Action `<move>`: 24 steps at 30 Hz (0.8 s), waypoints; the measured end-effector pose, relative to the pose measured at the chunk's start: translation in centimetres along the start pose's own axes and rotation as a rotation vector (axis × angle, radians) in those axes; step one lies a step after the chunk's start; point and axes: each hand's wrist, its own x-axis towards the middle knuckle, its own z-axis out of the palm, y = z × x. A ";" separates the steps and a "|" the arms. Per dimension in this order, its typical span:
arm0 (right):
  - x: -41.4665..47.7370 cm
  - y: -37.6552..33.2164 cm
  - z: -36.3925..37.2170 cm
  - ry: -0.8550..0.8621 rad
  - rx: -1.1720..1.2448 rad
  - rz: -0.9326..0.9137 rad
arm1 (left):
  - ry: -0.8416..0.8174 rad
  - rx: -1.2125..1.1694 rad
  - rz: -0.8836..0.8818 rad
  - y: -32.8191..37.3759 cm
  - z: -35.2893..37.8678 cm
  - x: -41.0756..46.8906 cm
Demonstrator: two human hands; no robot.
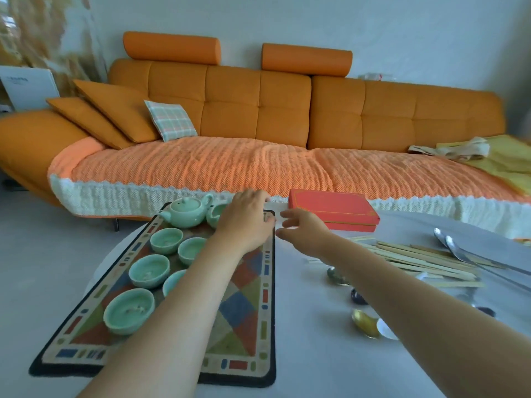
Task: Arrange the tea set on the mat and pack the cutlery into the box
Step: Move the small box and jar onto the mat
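**Tea set grouped on mat, cutlery waiting beside shut box**

Hands meet at the far right corner of the patchwork woven mat with a black border [253, 285], which lies on the pale grey round table [310, 369]. The left hand [247, 222] rests palm-down over that corner, its fingers curled out of sight, so I cannot tell whether it pinches the mat edge or holds anything at all. The right hand [301, 228] hovers just beside it with fingers spread and nothing in them. That pairing suggests the corner is being squared up or flattened, which would give the crockery a level base.

The celadon-green ceramic teapot [185, 212] stands at the mat's far end, with a matching green pitcher [215, 215] just beside it, partly hidden by the left hand. Five small green tea cups [129, 310] sit in two staggered rows on the mat's left half, near one another but apart, probably to leave the right half free.

The flat red cardboard box [333, 209] sits closed beyond the right hand. Pale wooden chopsticks [416, 259] lie in a loose heap to the right, long steel spoons [459, 251] past them and smaller spoons, one of them gold-coloured [365, 323], nearer the person. All are still unpacked, so the box likely needs opening first.
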 end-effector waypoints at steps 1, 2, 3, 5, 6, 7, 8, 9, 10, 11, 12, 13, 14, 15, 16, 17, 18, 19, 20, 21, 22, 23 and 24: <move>-1.1 0.7 -1.1 0.006 -0.025 -0.014 | -0.024 -0.033 0.020 1.6 0.5 -0.4; -2.3 1.4 -2.2 0.020 -0.051 -0.026 | -0.048 -0.062 0.038 3.2 1.1 -0.8; -3.6 2.1 -3.5 0.035 -0.069 -0.030 | -0.072 -0.089 0.059 4.7 1.6 -1.2; -6.3 3.8 -6.3 0.059 -0.093 -0.008 | -0.115 -0.129 0.102 7.8 2.8 -2.0; -7.6 4.8 -7.9 0.073 -0.120 0.010 | -0.135 -0.145 0.121 9.4 3.3 -2.4; -9.0 6.0 -9.5 0.093 -0.161 0.026 | -0.158 -0.162 0.132 11.1 3.9 -2.8; -10.3 7.1 -11.2 0.112 -0.203 0.043 | -0.184 -0.184 0.137 12.8 4.5 -3.2; -11.5 8.2 -12.7 0.129 -0.233 0.062 | -0.208 -0.209 0.142 14.5 5.1 -3.5; -12.6 9.2 -14.2 0.151 -0.259 0.085 | -0.229 -0.224 0.156 16.2 5.8 -3.8; -13.7 10.2 -15.6 0.180 -0.279 0.102 | -0.244 -0.224 0.183 18.0 6.4 -4.0; -14.7 11.1 -16.9 0.213 -0.296 0.121 | -0.258 -0.213 0.218 19.8 7.0 -4.2; -15.7 12.1 -18.1 0.243 -0.313 0.137 | -0.276 -0.205 0.253 21.4 7.7 -4.2; -16.8 13.1 -19.2 0.262 -0.329 0.155 | -0.299 -0.205 0.282 23.1 8.3 -4.3; -18.0 14.2 -20.4 0.270 -0.348 0.171 | -0.324 -0.210 0.301 24.8 9.1 -4.3; -19.0 15.4 -21.5 0.273 -0.380 0.181 | -0.351 -0.217 0.312 26.4 9.8 -4.4; -20.0 16.8 -22.6 0.276 -0.432 0.188 | -0.375 -0.227 0.323 27.9 10.5 -4.3; -20.8 18.0 -23.7 0.278 -0.490 0.199 | -0.395 -0.234 0.336 29.3 11.4 -4.3; -21.5 19.1 -24.7 0.281 -0.539 0.212 | -0.412 -0.238 0.345 30.7 12.2 -4.2; -22.0 20.0 -25.6 0.287 -0.571 0.233 | -0.435 -0.238 0.351 32.0 13.0 -4.2; -22.6 20.8 -26.4 0.294 -0.594 0.256 | -0.458 -0.234 0.360 33.3 13.7 -4.2; -23.0 21.3 -26.9 0.301 -0.609 0.285 | -0.477 -0.227 0.373 34.4 14.3 -4.3; -23.4 21.9 -27.3 0.303 -0.625 0.312 | -0.491 -0.217 0.386 35.5 14.9 -4.3; -23.7 22.3 -27.6 0.293 -0.641 0.342 | -0.498 -0.210 0.397 36.4 15.3 -4.4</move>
